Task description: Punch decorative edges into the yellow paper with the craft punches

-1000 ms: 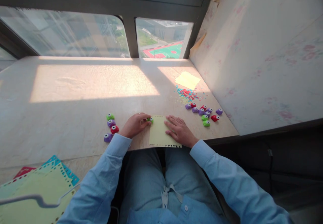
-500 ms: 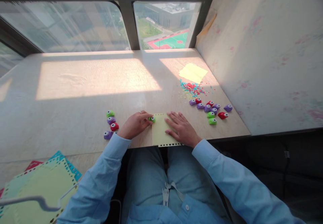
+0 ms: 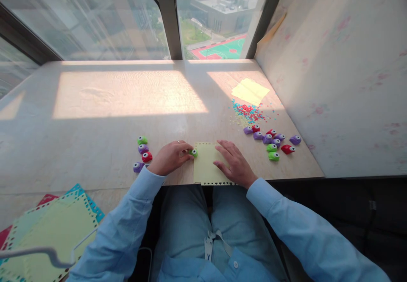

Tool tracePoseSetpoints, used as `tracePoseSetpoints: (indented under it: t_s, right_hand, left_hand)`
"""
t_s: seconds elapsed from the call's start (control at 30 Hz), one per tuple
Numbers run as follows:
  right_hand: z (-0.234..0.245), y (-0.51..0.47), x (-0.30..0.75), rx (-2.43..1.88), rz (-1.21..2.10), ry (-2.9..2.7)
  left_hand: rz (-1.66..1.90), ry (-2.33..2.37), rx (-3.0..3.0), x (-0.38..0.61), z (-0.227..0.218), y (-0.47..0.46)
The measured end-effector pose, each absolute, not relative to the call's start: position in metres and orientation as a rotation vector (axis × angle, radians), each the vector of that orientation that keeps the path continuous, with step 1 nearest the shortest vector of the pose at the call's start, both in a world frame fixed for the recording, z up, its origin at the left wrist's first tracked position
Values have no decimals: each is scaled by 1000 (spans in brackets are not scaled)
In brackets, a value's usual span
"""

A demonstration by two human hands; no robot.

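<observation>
A pale yellow sheet of paper (image 3: pixel 206 165) lies at the table's front edge, with small punched shapes along its top and bottom edges. At its upper left edge sits a green craft punch (image 3: pixel 194 152), held between the thumb and fingers of my left hand (image 3: pixel 173 157). My right hand (image 3: pixel 234 163) rests on the sheet's right part, fingers stretched out. Left of my left hand stands a column of punches: a green one (image 3: pixel 142 140), a purple one (image 3: pixel 143 148), a red one (image 3: pixel 146 157) and another purple one (image 3: pixel 138 167), partly beside my sleeve.
More purple, red and green punches (image 3: pixel 268 138) stand at the right. Behind them lie scattered paper bits (image 3: pixel 249 112) and yellow sheets (image 3: pixel 250 91). Punched coloured sheets (image 3: pixel 60 227) are stacked at the lower left, under a grey bent rod (image 3: pixel 41 252). A wall (image 3: pixel 343 82) bounds the right side.
The camera view has shifted slightly, moving the scene right. My left hand stays at the sheet's left edge with the green punch; my right hand's fingers have lifted or slid slightly right on the paper.
</observation>
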State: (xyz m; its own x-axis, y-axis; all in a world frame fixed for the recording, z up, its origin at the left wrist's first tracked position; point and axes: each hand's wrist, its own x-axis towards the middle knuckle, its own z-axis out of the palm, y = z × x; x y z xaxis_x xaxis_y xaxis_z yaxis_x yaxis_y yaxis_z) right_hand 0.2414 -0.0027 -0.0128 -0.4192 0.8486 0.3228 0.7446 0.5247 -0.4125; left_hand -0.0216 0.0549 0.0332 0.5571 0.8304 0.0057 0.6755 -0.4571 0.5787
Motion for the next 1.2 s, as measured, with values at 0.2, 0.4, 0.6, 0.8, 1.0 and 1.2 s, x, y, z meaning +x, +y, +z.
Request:
tracePoseSetpoints:
  t_s: [0.2,0.4,0.6,0.8,1.0,1.2]
  right_hand:
    - [-12,-1,239,-1309,262,-2345]
    - [-12,-2,239,-1317,275,-2351]
    - [-12,-2,240,-1305,284,-2342]
    - [-12,-2,239,-1310,305,-2329]
    - [-12,-1,239,-1311,295,-2336]
    - [-12,-2,239,-1315,306,-2332]
  left_hand:
    - [376,1216,2315,-18,30,54]
    - [402,1196,2336,-18,26,54]
    - [414,1205,2317,-19,26,55]
    - [444,1223,2308,-18,25,54]
    - [416,1213,2317,-18,25,54]
    - [441,1208,2316,-18,23,54]
